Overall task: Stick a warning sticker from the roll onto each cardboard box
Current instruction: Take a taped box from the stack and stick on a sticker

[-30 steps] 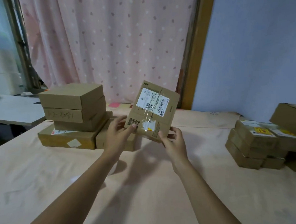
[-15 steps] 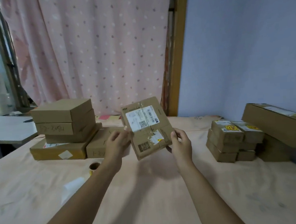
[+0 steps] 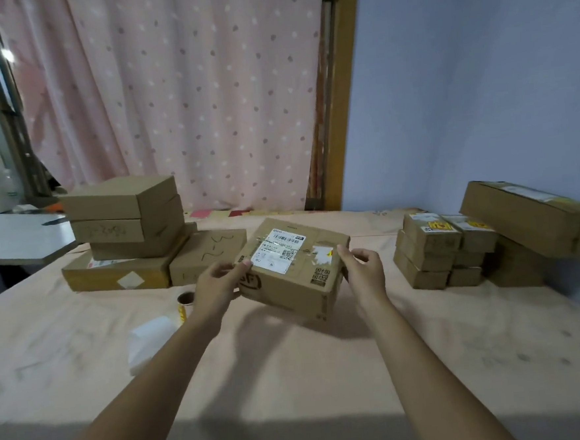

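Cardboard box (image 3: 296,277) gripped between hands (image 3: 216,287) (image 3: 366,273) (thumbs on top).

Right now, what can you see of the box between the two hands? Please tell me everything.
The box is brown cardboard, closed, taped on top. Its top bears a white label with barcodes, a white patch with a yellow bit and a printed QR code. It is tilted, one corner toward the camera, over the table. The left hand and right hand grip its sides.
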{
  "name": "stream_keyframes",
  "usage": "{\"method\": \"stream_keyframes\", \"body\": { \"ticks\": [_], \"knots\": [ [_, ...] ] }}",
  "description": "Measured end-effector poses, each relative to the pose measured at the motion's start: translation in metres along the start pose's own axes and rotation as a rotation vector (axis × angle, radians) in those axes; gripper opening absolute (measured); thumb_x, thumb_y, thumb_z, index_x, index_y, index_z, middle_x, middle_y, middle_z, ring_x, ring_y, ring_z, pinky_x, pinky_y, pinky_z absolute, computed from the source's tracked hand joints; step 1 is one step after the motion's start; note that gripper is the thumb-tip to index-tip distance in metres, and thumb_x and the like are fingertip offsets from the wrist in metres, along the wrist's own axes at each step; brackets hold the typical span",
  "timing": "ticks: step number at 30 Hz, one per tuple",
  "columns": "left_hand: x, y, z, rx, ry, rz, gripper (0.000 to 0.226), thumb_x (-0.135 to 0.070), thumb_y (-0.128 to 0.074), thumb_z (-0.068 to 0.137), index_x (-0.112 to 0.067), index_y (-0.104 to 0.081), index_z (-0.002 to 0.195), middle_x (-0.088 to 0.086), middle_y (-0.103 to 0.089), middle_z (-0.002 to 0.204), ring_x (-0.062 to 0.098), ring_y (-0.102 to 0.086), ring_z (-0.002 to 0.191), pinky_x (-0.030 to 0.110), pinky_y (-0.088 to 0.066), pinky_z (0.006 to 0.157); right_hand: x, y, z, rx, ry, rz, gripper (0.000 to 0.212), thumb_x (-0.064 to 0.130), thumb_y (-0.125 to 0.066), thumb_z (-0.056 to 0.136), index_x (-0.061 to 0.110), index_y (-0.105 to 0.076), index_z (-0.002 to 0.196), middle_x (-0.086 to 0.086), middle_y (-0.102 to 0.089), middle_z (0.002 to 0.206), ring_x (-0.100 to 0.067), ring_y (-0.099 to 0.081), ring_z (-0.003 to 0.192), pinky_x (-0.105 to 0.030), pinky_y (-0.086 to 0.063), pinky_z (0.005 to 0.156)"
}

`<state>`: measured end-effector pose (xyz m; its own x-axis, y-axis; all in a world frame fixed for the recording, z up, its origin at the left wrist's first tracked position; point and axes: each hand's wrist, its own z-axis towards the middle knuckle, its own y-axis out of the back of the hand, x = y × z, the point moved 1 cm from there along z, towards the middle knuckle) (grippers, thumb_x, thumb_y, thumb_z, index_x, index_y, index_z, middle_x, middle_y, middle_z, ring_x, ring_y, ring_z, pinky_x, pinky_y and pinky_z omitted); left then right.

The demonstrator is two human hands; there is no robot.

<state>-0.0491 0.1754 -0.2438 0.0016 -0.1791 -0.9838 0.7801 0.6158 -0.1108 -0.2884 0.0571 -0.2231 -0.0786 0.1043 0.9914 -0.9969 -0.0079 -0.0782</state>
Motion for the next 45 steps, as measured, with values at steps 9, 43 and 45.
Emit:
{"method": "stream_keyframes", "body": {
  "ticks": [9, 43, 45],
  "knots": [
    [0.011, 0.005, -0.018, -0.053, -0.047, 0.459, 0.046, -0.057, -0.076, 0.080, -0.013, -0.061, 0.085, 0.001, -0.071, 0.085, 0.018, -0.067, 0.084, 0.037, -0.051, 0.067, -0.018, -0.017, -0.005, 0.257, -0.095, -0.205, 0.025, 0.029, -0.072, 0.089, 0.024, -0.069, 0.114, 0.007, -0.075, 0.109, -0.015, -0.072, 0.099, -0.038, -0.057, 0.091],
    [-0.030, 0.109, 0.024, 0.038, -0.036, 0.248, 0.012, -0.010, -0.083, 0.079, -0.003, -0.074, 0.077, 0.004, -0.066, 0.070, 0.008, -0.058, 0.062, 0.020, -0.043, 0.063, -0.004, -0.169, -0.069, 0.715, 0.744, -0.752, 0.031, 0.038, -0.063, 0.093, 0.032, -0.060, 0.124, 0.016, -0.058, 0.122, -0.008, -0.054, 0.113, -0.034, -0.047, 0.090],
    [-0.041, 0.113, 0.018, 0.048, -0.005, 0.170, 0.019, -0.020, -0.083, 0.081, -0.002, -0.076, 0.080, 0.008, -0.064, 0.072, 0.013, -0.050, 0.065, 0.026, -0.039, 0.066, -0.001, -0.177, -0.076, 0.697, 0.809, -0.724, 0.036, 0.043, -0.067, 0.092, 0.031, -0.059, 0.124, 0.016, -0.057, 0.123, -0.007, -0.052, 0.113, -0.031, -0.046, 0.085]
  ]
}}
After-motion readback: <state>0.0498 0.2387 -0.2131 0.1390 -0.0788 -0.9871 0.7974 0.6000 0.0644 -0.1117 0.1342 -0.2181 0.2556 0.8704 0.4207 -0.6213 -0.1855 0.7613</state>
